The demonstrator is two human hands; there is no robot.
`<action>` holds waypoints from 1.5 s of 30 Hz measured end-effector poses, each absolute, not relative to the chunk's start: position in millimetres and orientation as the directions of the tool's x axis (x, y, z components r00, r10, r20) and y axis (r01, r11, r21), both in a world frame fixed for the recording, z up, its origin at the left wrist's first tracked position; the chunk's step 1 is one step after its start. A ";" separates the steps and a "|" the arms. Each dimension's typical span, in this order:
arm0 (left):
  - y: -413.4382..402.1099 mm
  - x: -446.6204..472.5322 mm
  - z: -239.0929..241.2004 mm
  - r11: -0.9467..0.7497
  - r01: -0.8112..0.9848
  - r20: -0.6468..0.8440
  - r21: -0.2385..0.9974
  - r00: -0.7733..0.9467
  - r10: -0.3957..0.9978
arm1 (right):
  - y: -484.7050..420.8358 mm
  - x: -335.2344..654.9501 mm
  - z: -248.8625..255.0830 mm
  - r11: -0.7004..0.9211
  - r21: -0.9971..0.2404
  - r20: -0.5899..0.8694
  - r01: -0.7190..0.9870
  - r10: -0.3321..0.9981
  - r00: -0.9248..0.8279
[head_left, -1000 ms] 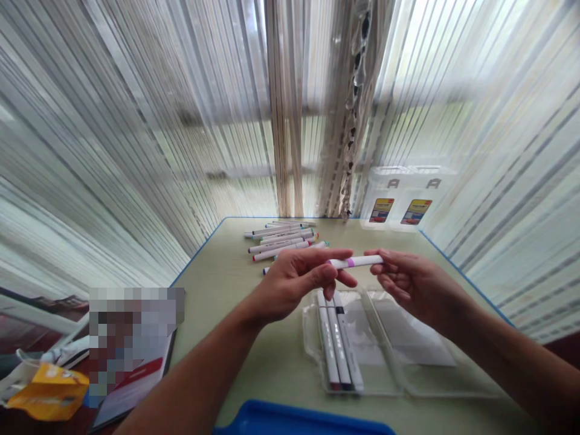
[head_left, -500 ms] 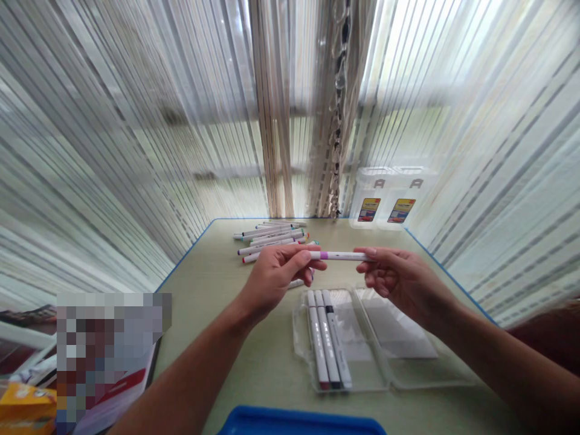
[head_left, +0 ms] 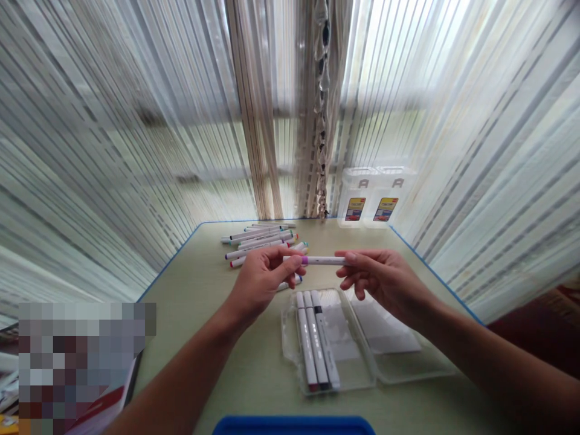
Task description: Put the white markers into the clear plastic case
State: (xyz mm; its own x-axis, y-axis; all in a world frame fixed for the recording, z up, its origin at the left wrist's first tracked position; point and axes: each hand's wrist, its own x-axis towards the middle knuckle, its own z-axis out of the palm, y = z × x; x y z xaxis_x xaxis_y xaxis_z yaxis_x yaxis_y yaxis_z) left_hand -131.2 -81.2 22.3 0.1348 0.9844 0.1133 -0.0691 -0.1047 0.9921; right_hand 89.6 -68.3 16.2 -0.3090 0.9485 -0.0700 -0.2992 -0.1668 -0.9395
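A white marker with a purple band (head_left: 322,261) is held level above the table between both my hands. My left hand (head_left: 267,275) pinches its left end near the band, while my right hand (head_left: 374,272) grips the right end between thumb and finger. Below them lies an open clear plastic case (head_left: 353,353), with three markers (head_left: 315,344) side by side in its left half. Behind my left hand, several loose white markers (head_left: 258,238) with coloured ends lie in a heap, and one more (head_left: 290,282) shows partly under that hand.
Two clear plastic cases with labels (head_left: 369,208) stand upright at the table's back right. A blue object (head_left: 294,426) is at the front edge. On the left is a blurred-out item (head_left: 86,368). String curtains (head_left: 181,121) hang around the blue-edged table (head_left: 199,314).
The view has shifted, so everything appears further left. My left fingers have slid along the marker closer to its purple band. Both hands still hold it.
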 end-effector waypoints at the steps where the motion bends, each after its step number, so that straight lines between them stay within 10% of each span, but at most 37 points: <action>1: -81.2 -131.2 22.1 -0.106 -0.061 0.113 0.993 0.135 0.984 | -68.5 89.5 16.2 -0.165 -0.941 -0.067 -0.294 0.947 -0.314; 22: -92.2 -117.5 18.9 -0.194 0.227 0.133 0.955 0.257 0.957 | -76.1 82.7 13.1 -0.022 -1.000 -0.014 -0.015 0.917 -0.399; 31: -95.2 -113.9 21.1 -0.187 0.162 0.122 0.969 0.345 0.931 | -76.9 87.2 13.4 0.331 -0.905 0.221 0.266 0.903 -0.369; 45: -89.8 -121.1 26.2 -0.233 0.161 0.178 0.959 0.300 0.937 | -77.5 85.7 17.5 0.200 -0.963 0.132 0.180 0.935 -0.329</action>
State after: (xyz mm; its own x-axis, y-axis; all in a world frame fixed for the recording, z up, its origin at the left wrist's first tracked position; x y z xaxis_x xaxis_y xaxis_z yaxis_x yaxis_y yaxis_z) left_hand -121.1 -89.8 26.2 0.3005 0.9371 0.1775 0.1609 -0.2333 0.9590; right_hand 85.7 -77.5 17.5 -0.3294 0.9349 0.1320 0.1803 0.1995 -0.9632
